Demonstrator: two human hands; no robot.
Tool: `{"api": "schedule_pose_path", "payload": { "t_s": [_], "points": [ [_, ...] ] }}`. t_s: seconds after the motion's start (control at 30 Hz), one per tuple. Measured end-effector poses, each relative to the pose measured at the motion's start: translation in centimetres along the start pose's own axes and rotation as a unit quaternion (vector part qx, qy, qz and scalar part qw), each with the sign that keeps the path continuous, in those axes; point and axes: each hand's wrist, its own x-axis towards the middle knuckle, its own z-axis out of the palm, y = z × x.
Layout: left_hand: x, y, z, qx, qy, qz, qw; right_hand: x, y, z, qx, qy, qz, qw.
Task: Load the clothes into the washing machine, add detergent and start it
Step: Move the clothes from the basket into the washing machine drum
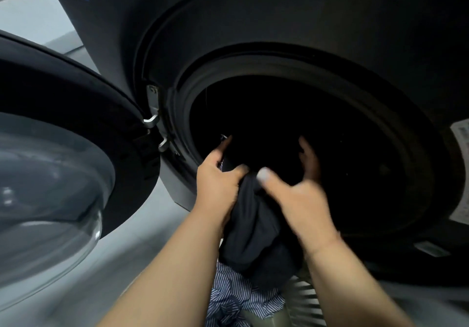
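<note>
**Dark garment at the mouth of the drum**

The washing machine (279,22) stands with its round door (63,149) swung wide to the left, the glass bowl of the door facing the room and the metal hinge (153,108) showing between door and cabinet. The drum opening (317,128) is black inside; I cannot make out what lies within it.

Both bare arms reach forward toward the opening. The left hand (218,182) is closed round the top of a dark garment (253,232), thumb curled over the bunched cloth and the forefinger pointing up toward the grey door seal (185,113). The right hand (299,194) is blurred; its thumb sticks out toward the left hand and its fingers reach past the cloth into the drum's dark mouth. The palm lies against the garment's right side, but whether those fingers actually grasp the cloth I cannot tell.

The garment hangs between the two hands, its upper end just at the lower lip of the opening, its bulk sagging down below the wrists. Under it lies a blue-and-white striped shirt (236,298), crumpled, beside the slatted wall of a laundry basket (304,298). A white label (460,169) sits on the machine's front at the far right.
</note>
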Motion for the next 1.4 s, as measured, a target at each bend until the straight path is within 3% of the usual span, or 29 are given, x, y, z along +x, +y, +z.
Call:
{"api": "schedule_pose_path", "payload": {
  "t_s": [0.07,0.13,0.23,0.3,0.43,0.57,0.63,0.77,0.83,0.9,1.0,1.13,1.2,1.27,1.4],
  "points": [
    [0.4,0.2,0.2,-0.024,-0.026,-0.009,0.999,-1.5,1.3,0.2,-0.062,-0.038,-0.034,0.997],
    [0.4,0.1,0.2,-0.082,-0.082,-0.039,0.992,-1.2,2.6,0.6,-0.047,-0.041,-0.020,0.998],
    [-0.1,-0.2,-0.2,-0.251,-0.154,-0.101,0.950,0.0,4.0,1.3,0.025,0.010,0.055,0.998],
    [-0.2,-0.5,-0.9,-0.288,-0.179,-0.109,0.934,1.0,4.4,1.6,0.056,0.044,0.097,0.993],
    [-0.7,-1.5,-2.1,-0.169,-0.178,-0.041,0.969,3.7,3.8,1.8,0.045,0.073,0.101,0.991],
    [-1.2,-3.0,-2.3,-0.060,-0.215,0.014,0.975,7.8,3.3,3.2,0.046,0.096,0.080,0.991],
    [-0.6,-3.3,-2.0,0.004,-0.190,0.042,0.981,9.5,3.2,3.8,0.063,0.091,0.072,0.991],
    [0.6,-3.9,-0.8,-0.036,-0.100,0.026,0.994,8.8,3.3,2.6,0.029,0.051,0.060,0.996],
    [1.0,-4.3,-0.2,-0.051,-0.083,0.012,0.995,6.8,3.4,1.3,-0.032,0.083,0.038,0.995],
    [1.3,-4.6,0.2,-0.068,-0.071,0.003,0.995,4.2,3.3,0.3,-0.042,0.130,-0.041,0.990],
    [2.0,-4.7,1.0,-0.082,-0.023,0.001,0.996,0.4,3.0,0.4,0.024,0.040,-0.104,0.994],
    [2.3,-3.8,1.4,-0.197,-0.042,-0.063,0.978,1.1,2.8,1.7,0.138,-0.074,0.017,0.988],
    [2.3,-3.4,1.0,-0.321,-0.068,-0.126,0.936,3.5,2.6,1.7,0.188,-0.097,0.097,0.972],
    [2.2,-3.3,0.5,-0.399,-0.070,-0.125,0.906,5.4,2.7,1.8,0.214,-0.111,0.128,0.962],
    [1.7,-3.0,0.8,-0.290,-0.016,-0.049,0.956,7.1,3.1,2.5,0.209,-0.125,0.121,0.962]
  ]
}}
